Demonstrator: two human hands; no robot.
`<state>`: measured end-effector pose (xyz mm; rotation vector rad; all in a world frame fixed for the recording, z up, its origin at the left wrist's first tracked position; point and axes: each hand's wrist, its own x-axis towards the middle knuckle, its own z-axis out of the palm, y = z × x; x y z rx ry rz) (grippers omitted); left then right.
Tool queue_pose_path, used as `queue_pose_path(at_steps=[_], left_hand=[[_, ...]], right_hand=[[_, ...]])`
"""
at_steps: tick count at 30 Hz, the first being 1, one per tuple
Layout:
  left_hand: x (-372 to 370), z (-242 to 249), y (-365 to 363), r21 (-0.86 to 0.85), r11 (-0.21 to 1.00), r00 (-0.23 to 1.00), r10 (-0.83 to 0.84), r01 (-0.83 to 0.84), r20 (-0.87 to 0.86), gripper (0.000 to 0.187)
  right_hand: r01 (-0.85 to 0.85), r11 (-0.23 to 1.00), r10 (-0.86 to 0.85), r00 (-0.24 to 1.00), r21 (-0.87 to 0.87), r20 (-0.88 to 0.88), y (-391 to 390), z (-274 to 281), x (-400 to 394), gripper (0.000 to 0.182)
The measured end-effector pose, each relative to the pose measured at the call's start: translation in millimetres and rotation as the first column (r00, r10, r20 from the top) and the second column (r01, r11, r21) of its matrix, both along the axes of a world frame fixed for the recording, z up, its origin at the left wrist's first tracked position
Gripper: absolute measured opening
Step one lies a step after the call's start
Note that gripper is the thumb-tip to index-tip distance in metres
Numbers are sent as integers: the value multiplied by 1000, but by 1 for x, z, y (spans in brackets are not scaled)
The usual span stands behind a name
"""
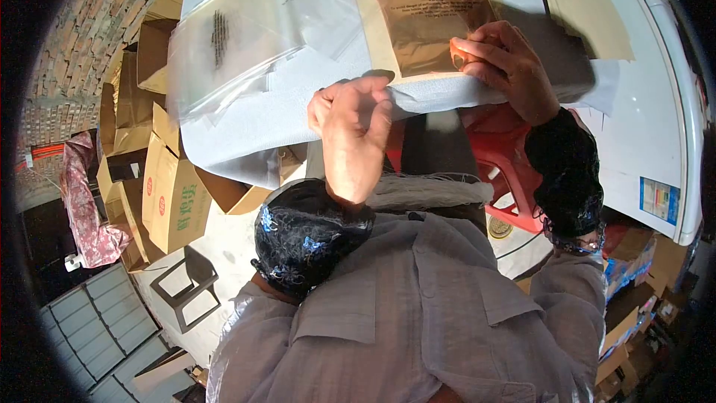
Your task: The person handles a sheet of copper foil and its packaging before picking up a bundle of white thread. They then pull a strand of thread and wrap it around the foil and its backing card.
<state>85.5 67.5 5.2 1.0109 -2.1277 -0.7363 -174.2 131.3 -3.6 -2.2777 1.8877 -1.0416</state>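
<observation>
My left hand is at the near edge of the cloth-covered table, its fingers bent and the thumb apart from the index finger. Nothing shows between them. To the right, my right hand is closed in a pinch at the lower right corner of a brown plastic packet. Something orange-brown shows at its fingertips; I cannot make out what it is. Printed warning text crosses the packet, which lies on a cream card. Clear plastic bags lie flat to the left, one with a dark printed patch.
Another cream card lies at the upper right, near a white surface with a blue label. Below the table edge is a red plastic stool. Cardboard boxes and a dark small stool stand at the left.
</observation>
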Motion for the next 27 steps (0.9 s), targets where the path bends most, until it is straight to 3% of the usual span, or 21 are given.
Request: queue_pose_path(at_steps=[8, 27], left_hand=[[1, -4, -1, -30, 998, 999, -48, 47, -26, 17], [-5, 0, 1, -21, 999, 998, 43, -42, 45, 15]], right_hand=[[5, 1000, -6, 1000, -8, -25, 0, -1, 0, 33], [3, 1000, -3, 1000, -3, -4, 1, 0, 0, 33]])
